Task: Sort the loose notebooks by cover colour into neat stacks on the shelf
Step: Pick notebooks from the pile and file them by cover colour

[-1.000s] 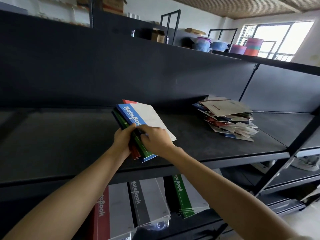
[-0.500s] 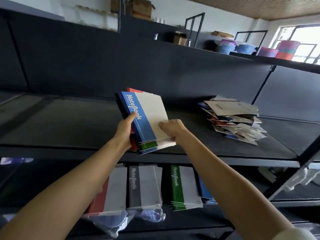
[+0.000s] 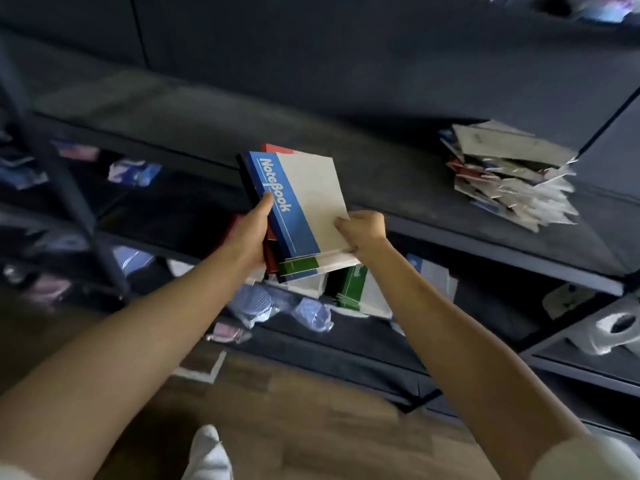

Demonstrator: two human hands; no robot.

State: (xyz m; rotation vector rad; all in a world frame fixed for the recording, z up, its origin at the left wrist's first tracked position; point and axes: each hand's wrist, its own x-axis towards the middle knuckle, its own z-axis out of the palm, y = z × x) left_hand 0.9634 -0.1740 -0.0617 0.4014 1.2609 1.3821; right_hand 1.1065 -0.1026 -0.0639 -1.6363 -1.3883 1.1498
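Note:
I hold a bundle of notebooks (image 3: 304, 209) in the air in front of the dark shelf (image 3: 398, 188); a blue-spined one is on top, with green and red ones under it. My left hand (image 3: 251, 233) grips the bundle's spine side, thumb on the blue cover. My right hand (image 3: 362, 230) pinches the lower right corner of the bundle. A messy pile of loose notebooks (image 3: 509, 174) lies on the shelf to the right. On the lower shelf, behind my hands, stands a green notebook stack (image 3: 349, 289).
Plastic-wrapped packets (image 3: 277, 306) lie on the lower shelf's front. A dark shelf upright (image 3: 69, 202) stands at the left. A white object (image 3: 616, 327) sits on a low shelf at the right. Wooden floor (image 3: 277, 410) is below, with my white shoe (image 3: 207, 455).
The bundle has been lifted off the shelf and drawn back toward me, with both hands still on it. My view has tipped downward and shifted, so the floor now shows.

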